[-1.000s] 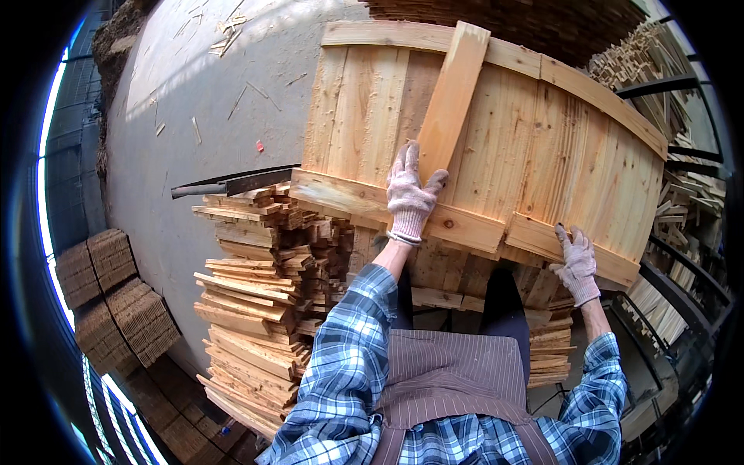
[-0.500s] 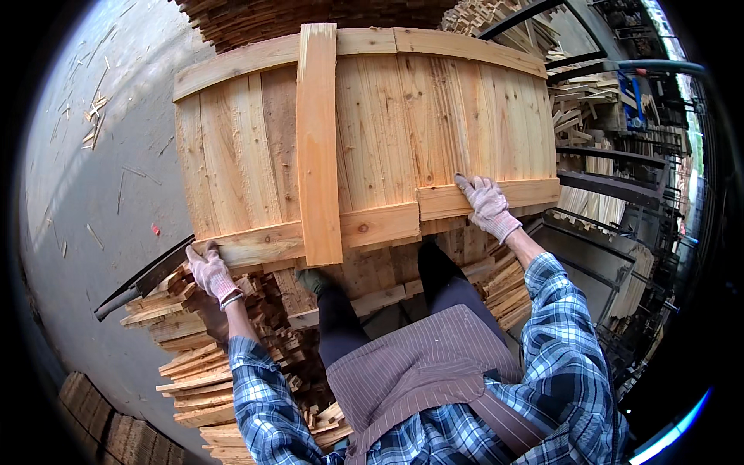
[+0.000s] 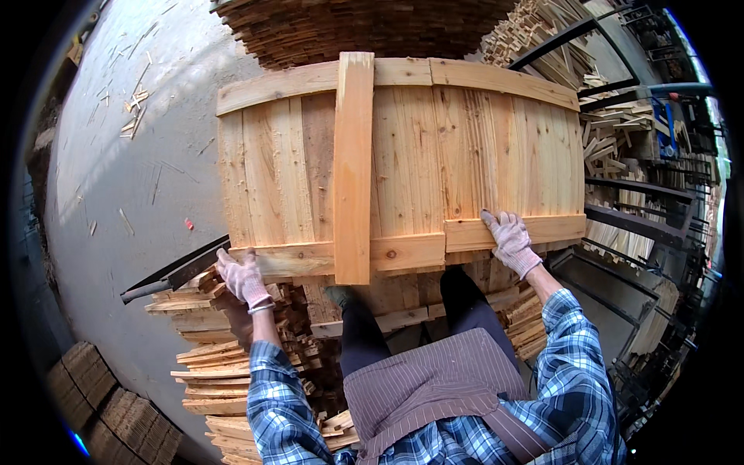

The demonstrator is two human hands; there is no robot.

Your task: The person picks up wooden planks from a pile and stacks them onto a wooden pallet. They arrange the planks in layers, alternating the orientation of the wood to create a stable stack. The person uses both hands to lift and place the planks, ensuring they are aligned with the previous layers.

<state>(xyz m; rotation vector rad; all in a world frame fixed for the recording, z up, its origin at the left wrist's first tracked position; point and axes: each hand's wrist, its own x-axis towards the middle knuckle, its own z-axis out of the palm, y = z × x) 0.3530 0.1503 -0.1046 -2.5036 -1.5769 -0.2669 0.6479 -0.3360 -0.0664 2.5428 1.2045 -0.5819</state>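
In front of me lies a wide wooden panel (image 3: 403,163), made of upright planks with battens along its far and near edges. One loose-looking orange-toned board (image 3: 354,170) lies across it from far to near, left of the middle, overhanging the near edge. My left hand (image 3: 243,277), in a pale glove, is closed on the panel's near left corner. My right hand (image 3: 511,242), gloved too, grips the near batten (image 3: 558,229) right of the middle. The undersides of both grips are hidden.
Stacked wood strips (image 3: 217,380) stand at my lower left, beside a dark metal bar (image 3: 174,271). Beyond the panel is a tall wood stack (image 3: 364,31). Black metal frames (image 3: 639,225) stand at the right. Scraps (image 3: 136,102) litter the grey floor (image 3: 101,178).
The whole view has shifted, so the panel, board and hands appear farther right and slightly lower. Both hands keep their places on the panel, and the board stays across it.
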